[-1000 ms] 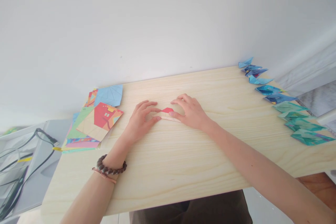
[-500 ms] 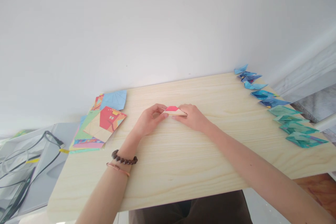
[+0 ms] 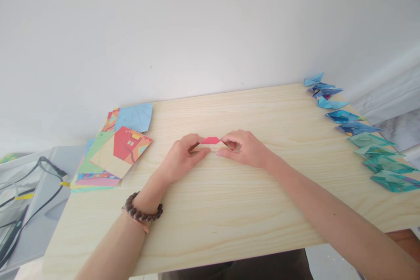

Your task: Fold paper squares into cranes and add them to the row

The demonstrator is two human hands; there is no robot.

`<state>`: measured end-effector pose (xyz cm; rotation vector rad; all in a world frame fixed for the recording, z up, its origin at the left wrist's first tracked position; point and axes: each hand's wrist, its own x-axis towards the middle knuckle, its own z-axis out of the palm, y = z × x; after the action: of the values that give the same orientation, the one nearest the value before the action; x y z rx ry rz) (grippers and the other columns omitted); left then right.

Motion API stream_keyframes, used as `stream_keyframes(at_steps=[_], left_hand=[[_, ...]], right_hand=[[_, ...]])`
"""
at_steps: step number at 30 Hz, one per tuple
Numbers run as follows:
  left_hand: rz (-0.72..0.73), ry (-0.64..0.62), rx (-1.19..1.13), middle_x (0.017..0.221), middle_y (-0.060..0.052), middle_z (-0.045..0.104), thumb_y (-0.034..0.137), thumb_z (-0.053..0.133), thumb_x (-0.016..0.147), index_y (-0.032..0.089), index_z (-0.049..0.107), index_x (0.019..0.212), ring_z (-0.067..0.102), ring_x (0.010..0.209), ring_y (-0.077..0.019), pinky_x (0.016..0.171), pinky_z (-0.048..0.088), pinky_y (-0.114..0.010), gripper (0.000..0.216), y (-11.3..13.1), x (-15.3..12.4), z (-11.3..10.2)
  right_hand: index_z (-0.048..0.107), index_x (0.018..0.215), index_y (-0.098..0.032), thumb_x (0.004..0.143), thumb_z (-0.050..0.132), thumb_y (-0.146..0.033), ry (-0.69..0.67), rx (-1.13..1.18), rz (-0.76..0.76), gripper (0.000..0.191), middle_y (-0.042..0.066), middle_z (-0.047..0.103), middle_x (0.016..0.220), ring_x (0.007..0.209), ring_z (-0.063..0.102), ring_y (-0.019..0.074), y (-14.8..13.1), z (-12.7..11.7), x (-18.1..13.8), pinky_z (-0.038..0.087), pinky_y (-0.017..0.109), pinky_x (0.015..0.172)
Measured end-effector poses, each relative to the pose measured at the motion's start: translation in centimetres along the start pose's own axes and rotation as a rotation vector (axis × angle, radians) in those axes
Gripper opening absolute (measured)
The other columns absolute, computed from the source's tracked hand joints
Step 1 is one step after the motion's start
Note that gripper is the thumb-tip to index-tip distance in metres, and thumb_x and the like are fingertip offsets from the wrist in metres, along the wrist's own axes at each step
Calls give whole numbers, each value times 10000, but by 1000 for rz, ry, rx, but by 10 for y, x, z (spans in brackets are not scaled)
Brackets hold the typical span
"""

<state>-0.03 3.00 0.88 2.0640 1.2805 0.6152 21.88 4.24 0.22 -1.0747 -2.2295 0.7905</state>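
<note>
Head view: mid-frame, a small folded paper strip [image 3: 210, 141] shows cream along its near side and red along its top edge. The left hand [image 3: 183, 157] and right hand [image 3: 249, 148], both half curled, pinch its two ends between thumb and fingers. Beyond, folded blue paper pieces [image 3: 332, 104] line the upper right of the frame.

my feed is bright and soft; i cannot tell the light's source. the wall [image 3: 210, 30] looks washed out, greying toward the upper right. shadows on the tabletop [image 3: 229, 214] stay faint, the folded paper [image 3: 210, 141] shows hazy detail, and my wide lens stretches the right forearm [image 3: 328, 214].
</note>
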Motion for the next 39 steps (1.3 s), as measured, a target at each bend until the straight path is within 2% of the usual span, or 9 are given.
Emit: stream_keyframes(at_steps=[4, 8, 11, 16, 23, 31, 35, 39], left_hand=[[32, -1, 36, 761, -12, 557, 325, 521, 819, 198, 619, 967, 532, 720, -156, 704, 431, -279, 218, 0, 0, -2], [120, -23, 98, 778, -26, 577, 294, 546, 787, 187, 645, 872, 542, 782, -179, 776, 428, -311, 169, 7, 2, -3], [108, -10, 66, 680, -11, 561, 305, 540, 793, 188, 641, 777, 544, 767, -181, 794, 430, -324, 155, 8, 2, -3], [73, 27, -18, 691, -7, 611, 316, 568, 771, 206, 659, 724, 572, 838, -194, 901, 416, -357, 150, 4, 1, -4], [63, -6, -55, 618, 17, 635, 267, 556, 748, 207, 688, 666, 590, 858, -189, 1009, 375, -405, 166, -2, 1, -11], [96, 20, -12, 677, 6, 675, 236, 541, 738, 215, 712, 706, 610, 826, -179, 1012, 387, -380, 175, -7, 0, -16], [91, 15, 0, 696, 0, 681, 231, 533, 742, 222, 718, 721, 598, 919, -202, 1002, 385, -373, 187, -11, -2, -17], [9, 43, -89, 803, -24, 696, 219, 510, 775, 202, 701, 785, 570, 1024, -226, 941, 415, -352, 192, -13, -4, -20]], right_hand=[[488, 657, -183, 783, 556, -298, 8, -59, -54, 184, -31, 479, 605, 574, 419, 96, -3, 0, 0, 346, 244, 656], [485, 654, -183, 789, 536, -291, 16, -19, -58, 180, -30, 456, 598, 554, 399, 89, -2, 2, -2, 328, 221, 575], [480, 644, -182, 775, 555, -294, 26, 25, -49, 188, -42, 429, 569, 526, 379, 77, -2, 3, -3, 314, 206, 540], [473, 625, -179, 764, 562, -289, -2, 76, -20, 199, -51, 414, 547, 503, 360, 67, -1, -1, -4, 297, 195, 505], [491, 602, -168, 758, 567, -314, -80, 122, -11, 227, -45, 428, 531, 496, 377, 66, 4, -12, -4, 296, 191, 491], [501, 596, -166, 747, 581, -324, -126, 163, 14, 233, -52, 405, 516, 484, 354, 63, 8, -19, -5, 279, 193, 470], [470, 587, -167, 745, 581, -315, -123, 195, 35, 243, -60, 373, 514, 477, 321, 57, 8, -20, -5, 258, 195, 462], [405, 572, -177, 749, 582, -322, -88, 223, 55, 289, -67, 310, 515, 472, 267, 54, 8, -21, -6, 217, 202, 448]])
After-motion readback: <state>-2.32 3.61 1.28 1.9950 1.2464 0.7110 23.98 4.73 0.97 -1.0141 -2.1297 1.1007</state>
